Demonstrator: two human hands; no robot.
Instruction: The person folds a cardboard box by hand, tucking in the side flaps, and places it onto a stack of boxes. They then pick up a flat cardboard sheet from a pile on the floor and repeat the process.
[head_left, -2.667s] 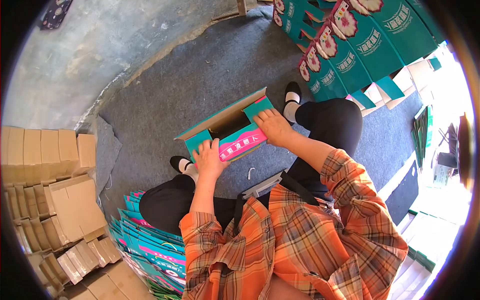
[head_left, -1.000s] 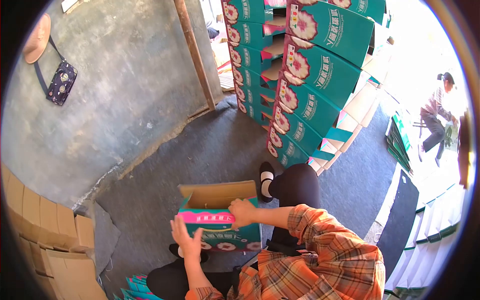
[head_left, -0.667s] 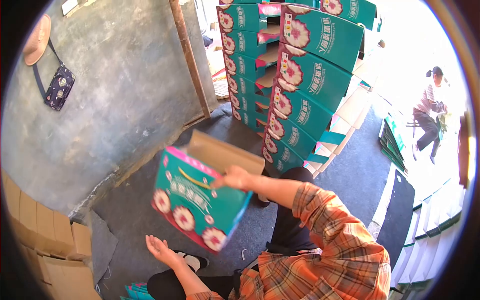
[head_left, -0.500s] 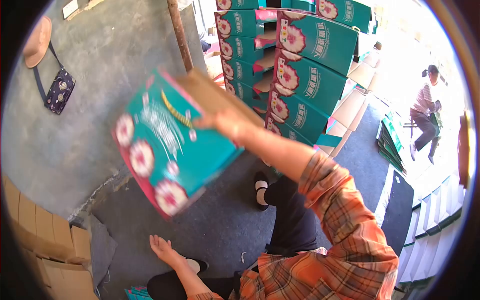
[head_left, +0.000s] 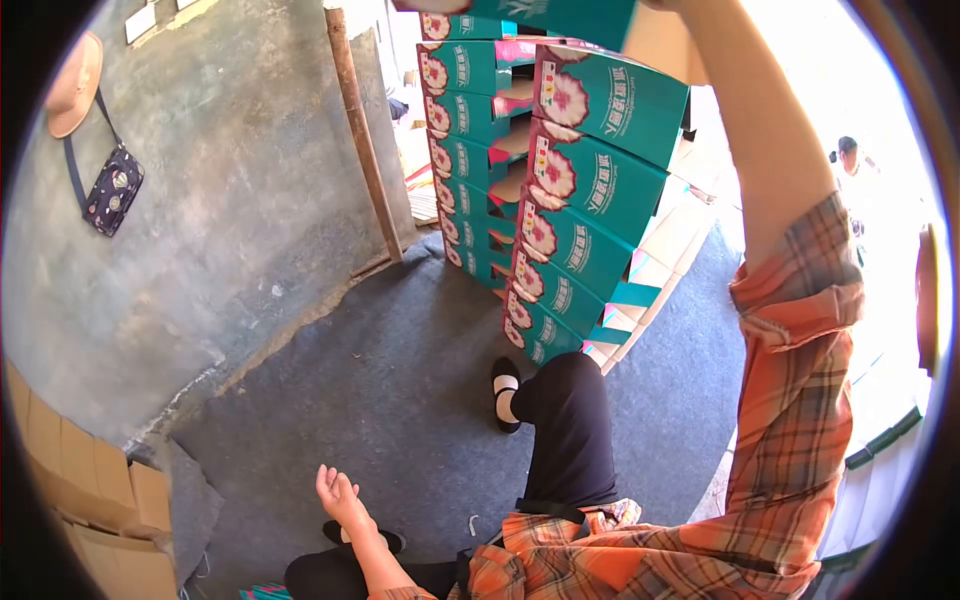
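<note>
A green box [head_left: 560,18] with an open brown side is at the top edge, above the stacks of printed green boxes [head_left: 615,105]. My right hand [head_left: 665,5] is raised at that box's upper edge; only a small part of the hand shows, and its fingers are cut off by the frame. Low on the left, my left hand [head_left: 342,497] hangs over the dark floor with its fingers loosely curled and apart, holding nothing.
Brown cartons [head_left: 95,480] line the lower left. A wooden pole [head_left: 362,140] leans by the wall, where a hat [head_left: 75,85] and a bag [head_left: 113,190] hang. Another person [head_left: 848,160] is at the right. White and green boxes [head_left: 880,480] lie lower right.
My right arm has swung up and to the right, carrying the green box from the centre left to the top of the stacks. My left hand has shifted slightly right.
</note>
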